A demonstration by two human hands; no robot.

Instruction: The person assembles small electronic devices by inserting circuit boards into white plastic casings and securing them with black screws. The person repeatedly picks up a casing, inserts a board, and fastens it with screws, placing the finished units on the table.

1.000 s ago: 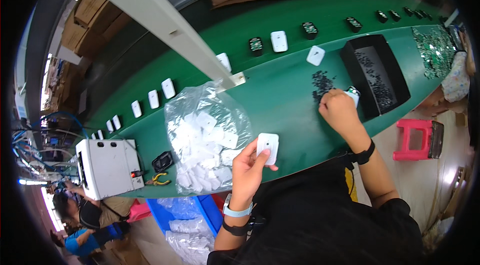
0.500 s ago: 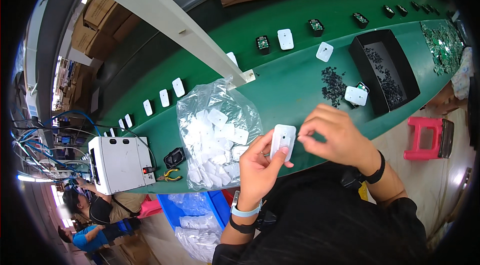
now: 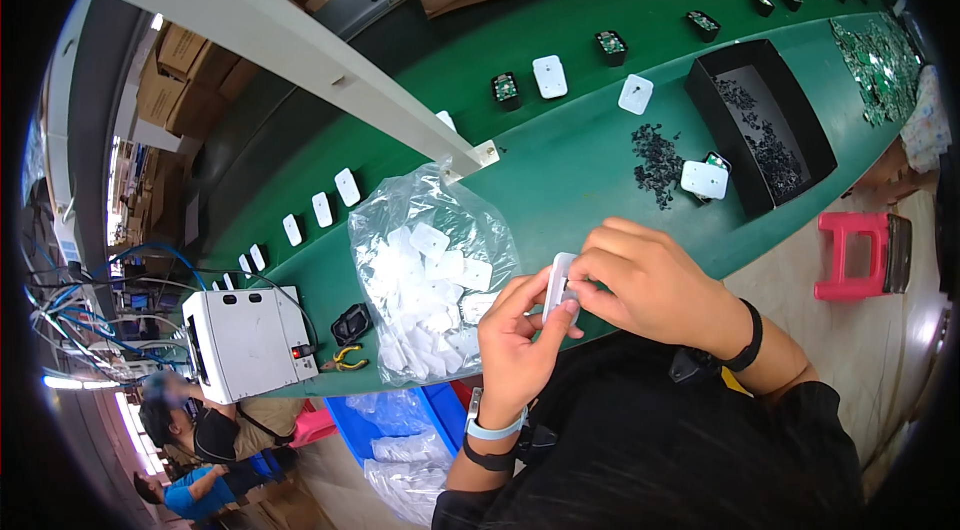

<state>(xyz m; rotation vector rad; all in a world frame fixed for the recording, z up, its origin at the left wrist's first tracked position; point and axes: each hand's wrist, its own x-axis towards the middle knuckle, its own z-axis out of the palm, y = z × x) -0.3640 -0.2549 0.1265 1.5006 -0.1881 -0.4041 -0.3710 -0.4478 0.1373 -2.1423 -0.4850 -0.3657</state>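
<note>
My left hand grips a small white plastic cover on edge, close to my chest. My right hand presses its fingertips onto the same cover from the right; whether a small part sits under those fingers is hidden. Just left of my hands lies a clear plastic bag full of several more white covers on the green table. Farther right are a heap of small black parts, a white cover over a circuit board, and a black tray with black parts inside.
White covers and black circuit modules lie in a row along the table's far side. A white machine box, yellow-handled pliers and a black module sit at the left end. A red stool stands at the right; a blue bin sits below.
My right hand left the heap of black parts and came back to the cover in my left hand. The cover turned from flat-on to edge-on.
</note>
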